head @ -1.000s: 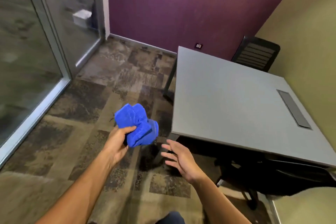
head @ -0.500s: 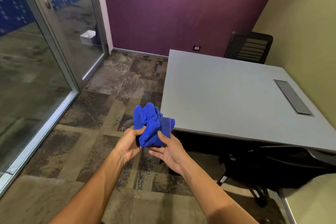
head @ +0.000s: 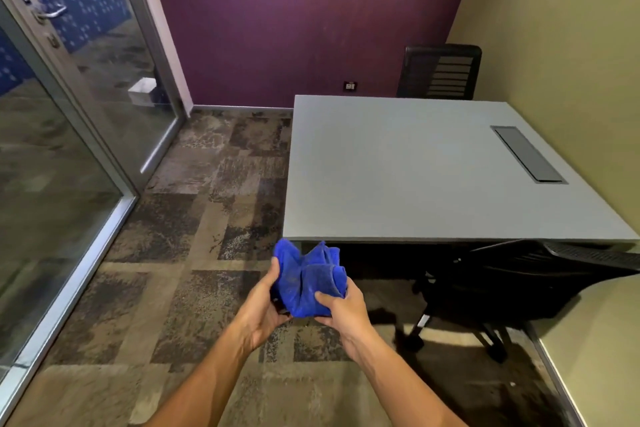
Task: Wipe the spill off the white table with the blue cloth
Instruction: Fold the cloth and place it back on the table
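Observation:
A bunched blue cloth (head: 308,279) is held in front of me, just below the near left corner of the white table (head: 398,177). My left hand (head: 261,308) grips its left side and my right hand (head: 343,310) grips its right side, thumb on top. The cloth hangs over the carpet and does not touch the table. I can make out no spill on the tabletop from here.
A grey cable hatch (head: 528,154) is set in the table's right part. One black chair (head: 440,71) stands behind the table, another (head: 519,281) is tucked under its near edge. A glass door and wall (head: 69,135) run along the left. Yellow wall on the right.
My right hand came up and took hold of the cloth, which only the left hand held before. The view has swung toward the table, which is nearer and more square-on.

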The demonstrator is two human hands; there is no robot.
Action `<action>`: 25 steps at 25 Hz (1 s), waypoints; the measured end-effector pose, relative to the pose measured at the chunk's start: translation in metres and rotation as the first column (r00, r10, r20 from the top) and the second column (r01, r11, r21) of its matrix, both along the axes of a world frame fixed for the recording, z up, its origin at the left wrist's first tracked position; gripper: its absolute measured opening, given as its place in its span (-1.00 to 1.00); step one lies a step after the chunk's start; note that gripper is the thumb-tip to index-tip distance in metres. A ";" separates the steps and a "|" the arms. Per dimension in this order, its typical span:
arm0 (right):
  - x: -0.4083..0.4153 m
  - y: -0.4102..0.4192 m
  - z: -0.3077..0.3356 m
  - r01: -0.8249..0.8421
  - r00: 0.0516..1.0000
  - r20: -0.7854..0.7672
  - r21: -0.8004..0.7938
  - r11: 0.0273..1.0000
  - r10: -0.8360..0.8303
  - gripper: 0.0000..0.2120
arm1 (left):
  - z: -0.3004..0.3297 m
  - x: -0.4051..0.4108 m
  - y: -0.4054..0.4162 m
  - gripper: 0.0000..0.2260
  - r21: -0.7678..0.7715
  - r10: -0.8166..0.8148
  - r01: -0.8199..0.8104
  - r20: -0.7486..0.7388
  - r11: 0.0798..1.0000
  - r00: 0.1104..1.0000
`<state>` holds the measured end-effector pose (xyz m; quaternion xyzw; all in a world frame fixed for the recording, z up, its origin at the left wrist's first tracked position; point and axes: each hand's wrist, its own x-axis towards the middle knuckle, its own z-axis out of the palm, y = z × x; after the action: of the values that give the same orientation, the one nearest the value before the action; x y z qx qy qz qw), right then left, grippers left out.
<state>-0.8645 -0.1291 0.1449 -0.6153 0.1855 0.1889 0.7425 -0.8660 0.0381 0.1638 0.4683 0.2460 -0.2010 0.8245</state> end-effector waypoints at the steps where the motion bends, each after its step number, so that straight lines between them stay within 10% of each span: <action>1: -0.003 0.001 0.001 0.020 1.000 0.004 0.009 1.000 -0.020 -0.67 | 0.000 -0.003 0.001 -0.58 -0.010 -0.021 0.021 0.034 1.000 0.999; 13: -0.025 0.023 0.016 0.321 0.946 0.016 0.074 0.944 -0.323 -0.45 | 0.009 -0.018 0.071 -0.75 0.000 0.084 -0.086 0.224 0.996 0.971; 18: -0.017 0.028 0.037 0.050 0.954 0.296 -0.299 0.953 0.043 -0.72 | 0.025 -0.012 0.079 -0.71 -0.219 0.060 -0.005 0.245 0.976 0.968; 22: -0.006 0.033 0.057 -0.214 0.925 0.266 -0.222 0.951 0.270 -0.43 | 0.032 -0.008 0.074 -0.79 -0.275 0.010 0.063 0.255 0.959 0.967; 25: -0.002 0.029 0.065 -0.347 0.876 0.287 -0.184 0.920 0.388 -0.62 | 0.038 -0.001 0.067 -0.77 -0.177 -0.063 0.102 0.213 0.979 0.975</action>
<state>-0.8665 -0.1000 0.2094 -0.7075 -0.0453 0.2128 0.6724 -0.8672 0.1053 0.2014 0.4173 0.1196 -0.2078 0.8766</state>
